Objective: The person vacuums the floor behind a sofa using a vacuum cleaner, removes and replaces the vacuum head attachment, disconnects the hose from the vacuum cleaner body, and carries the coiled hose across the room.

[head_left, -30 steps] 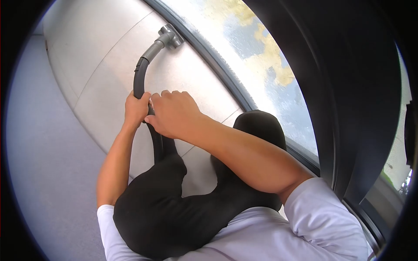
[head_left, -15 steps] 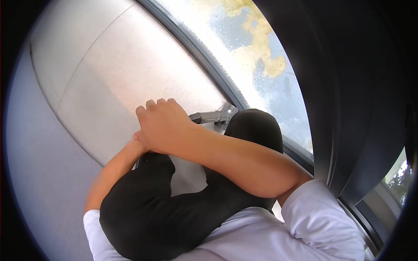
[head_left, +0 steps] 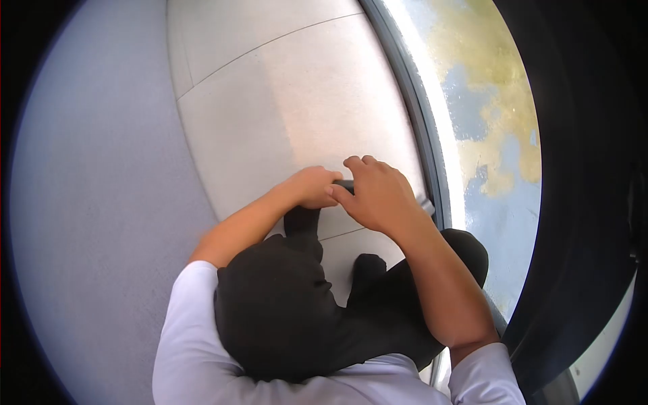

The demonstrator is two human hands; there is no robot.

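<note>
A tool with a dark handle (head_left: pixel 346 185) and a grey metallic head (head_left: pixel 426 204), which looks like a squeegee, lies crosswise in front of me. My left hand (head_left: pixel 316 187) is closed round the handle's left end. My right hand (head_left: pixel 383 197) sits over the handle closer to the head, its thumb pointing at my left hand and its fingers bent over the far side. Most of the handle is hidden under my right hand. The head is by the dark frame (head_left: pixel 413 111) along the glass, mostly covered by my right wrist.
Wet glass (head_left: pixel 489 128) with yellowish and grey-blue patches lies beyond the frame. Pale floor slabs (head_left: pixel 337 94) run alongside, with a grey-blue surface (head_left: pixel 108 189) to the left. My bent dark-clad legs (head_left: pixel 277 304) are under my arms. A dark panel (head_left: pixel 580 155) stands at the right.
The view has turned. My right hand no longer covers my left hand; the two now sit side by side, and the tool's head is less visible.
</note>
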